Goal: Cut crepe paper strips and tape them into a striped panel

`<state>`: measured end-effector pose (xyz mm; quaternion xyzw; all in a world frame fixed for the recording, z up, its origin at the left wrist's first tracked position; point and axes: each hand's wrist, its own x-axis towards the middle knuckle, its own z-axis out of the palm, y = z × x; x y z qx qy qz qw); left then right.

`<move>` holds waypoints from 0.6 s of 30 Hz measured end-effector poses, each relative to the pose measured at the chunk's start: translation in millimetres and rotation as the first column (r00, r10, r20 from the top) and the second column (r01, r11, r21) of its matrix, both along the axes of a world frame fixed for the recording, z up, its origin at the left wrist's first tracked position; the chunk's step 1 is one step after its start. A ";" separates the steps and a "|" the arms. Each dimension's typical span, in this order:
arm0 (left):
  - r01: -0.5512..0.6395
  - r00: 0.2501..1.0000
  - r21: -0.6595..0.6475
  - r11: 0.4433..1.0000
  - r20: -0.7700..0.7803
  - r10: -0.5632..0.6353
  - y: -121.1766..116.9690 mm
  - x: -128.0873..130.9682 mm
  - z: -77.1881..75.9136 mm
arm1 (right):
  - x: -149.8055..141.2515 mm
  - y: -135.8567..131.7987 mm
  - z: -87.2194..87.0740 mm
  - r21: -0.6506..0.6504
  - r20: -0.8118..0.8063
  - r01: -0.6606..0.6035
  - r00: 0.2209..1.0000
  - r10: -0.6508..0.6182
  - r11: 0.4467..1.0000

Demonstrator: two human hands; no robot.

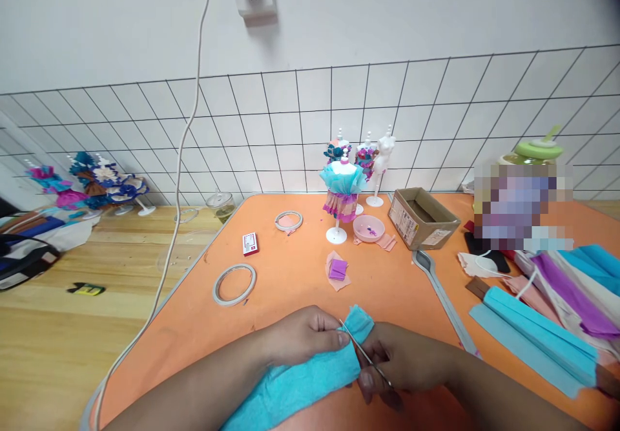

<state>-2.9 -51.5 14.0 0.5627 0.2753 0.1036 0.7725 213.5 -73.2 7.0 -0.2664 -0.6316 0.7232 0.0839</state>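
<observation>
1. The left hand (310, 337) is reaching in from the lower left, back upward, fingers bending inward; it is pinching a long, folded strip of turquoise crinkled paper (305, 386) between thumb and fingers.
2. The right hand (394, 357) is coming in from the lower right with its fingers curling; it is gripping a pair of slim silver metal scissors (365, 353), which are pointing up and to the left across the strip near its far end. Whether the blades are parting cannot be told.
3. The strip is lying at the near edge of the orange surface (281, 295), running under the left forearm, with its loose end sticking up between the hands.
4. A small red-and-white rectangular box (250, 243) is lying beyond the left hand, showing print too small to read.
5. An open brown cardboard box (423, 218) is standing at the back right, bearing pale printed labels whose writing is not legible; its visible inside is showing bare cardboard.
6. A round, translucent pink bowl (369, 227) is sitting to the left of that box, holding small purple bits.
7. A clear, lidded jar (221, 205) is standing at the back left, containing something yellowish.
8. A green-lidded container (538, 150) is standing at the right, its body being hidden by blurring.
</observation>
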 end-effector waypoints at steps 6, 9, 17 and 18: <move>-0.026 1.000 -0.015 1.000 -0.008 0.026 0.7 0.2 0.9 | -0.3 0.3 -4.4 -0.066 0.028 -0.021 0.999 0.023 0.998; -0.031 0.999 -0.052 0.998 0.024 0.032 -0.1 0.7 1.5 | 2.5 1.3 -3.8 -0.034 -0.020 -0.031 0.999 0.030 0.999; -0.125 0.990 -0.200 0.972 0.045 0.136 -1.8 5.1 3.2 | 1.0 -0.1 5.2 0.029 -0.073 0.022 0.997 -0.019 0.999; -0.126 0.990 -0.205 0.971 0.043 0.138 -2.0 5.7 3.3 | 0.3 -0.5 5.1 0.020 -0.059 0.025 0.998 -0.024 0.999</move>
